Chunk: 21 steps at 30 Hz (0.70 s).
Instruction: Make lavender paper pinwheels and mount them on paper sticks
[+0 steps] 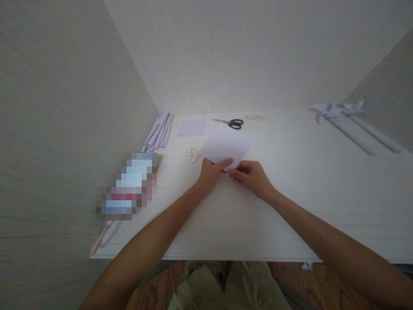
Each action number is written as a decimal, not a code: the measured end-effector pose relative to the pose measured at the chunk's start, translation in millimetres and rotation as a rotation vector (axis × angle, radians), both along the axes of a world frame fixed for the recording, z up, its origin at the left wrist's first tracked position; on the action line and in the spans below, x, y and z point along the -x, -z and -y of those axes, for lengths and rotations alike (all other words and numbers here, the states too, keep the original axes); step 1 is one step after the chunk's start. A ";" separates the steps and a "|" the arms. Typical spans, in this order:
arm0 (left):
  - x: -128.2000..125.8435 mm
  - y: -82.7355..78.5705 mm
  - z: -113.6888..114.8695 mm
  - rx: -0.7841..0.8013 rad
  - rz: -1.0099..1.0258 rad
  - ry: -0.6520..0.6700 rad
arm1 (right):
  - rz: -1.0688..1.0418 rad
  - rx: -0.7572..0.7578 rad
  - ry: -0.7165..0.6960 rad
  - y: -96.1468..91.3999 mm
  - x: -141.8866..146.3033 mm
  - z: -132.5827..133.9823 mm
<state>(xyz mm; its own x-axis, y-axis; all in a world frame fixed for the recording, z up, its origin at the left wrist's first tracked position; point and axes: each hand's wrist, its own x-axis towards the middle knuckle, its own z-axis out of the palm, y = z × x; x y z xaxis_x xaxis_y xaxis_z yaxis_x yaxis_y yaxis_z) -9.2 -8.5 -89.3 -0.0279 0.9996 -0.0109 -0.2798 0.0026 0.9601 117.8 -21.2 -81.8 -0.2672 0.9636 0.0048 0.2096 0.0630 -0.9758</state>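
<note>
A square sheet of pale paper [227,144] is held up at an angle over the middle of the table, one corner pointing toward me. My left hand [211,172] grips it near that corner, thumb on top and fingers beneath. At the same near corner, my right hand [250,174] pinches the paper's tip between thumb and fingers. Just beyond the sheet lie scissors [234,124] with black handles, blades pointing left. Thin tan strands, perhaps rubber bands [193,154], rest left of the paper.
Rolled paper tubes [159,131] are bunched at the back left, beside a flat paper square [192,127]. Two paper pinwheels [338,112] on paper sticks lie far right. A blurred-out object [129,185] stands at the left edge. Walls close in the back and sides.
</note>
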 end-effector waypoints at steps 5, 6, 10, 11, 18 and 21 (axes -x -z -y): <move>0.0 -0.3 0.1 0.000 -0.024 -0.010 | 0.009 -0.009 0.004 -1.0 -0.5 0.5; 0.3 0.0 -0.4 -0.003 -0.023 -0.030 | 0.015 -0.015 0.002 -0.7 -0.7 0.6; 2.9 1.7 -3.3 -0.003 -0.004 -0.126 | 0.037 -0.021 -0.015 3.1 -1.3 -0.4; 3.5 1.9 -4.0 -0.001 0.009 -0.138 | 0.042 -0.018 -0.021 4.3 -1.4 -0.8; 4.4 1.0 -7.1 0.011 0.088 -0.195 | -0.005 -0.089 -0.003 1.9 -0.8 2.1; 5.0 0.5 -7.6 0.004 0.107 -0.206 | -0.146 -0.171 0.050 -1.3 -1.3 5.3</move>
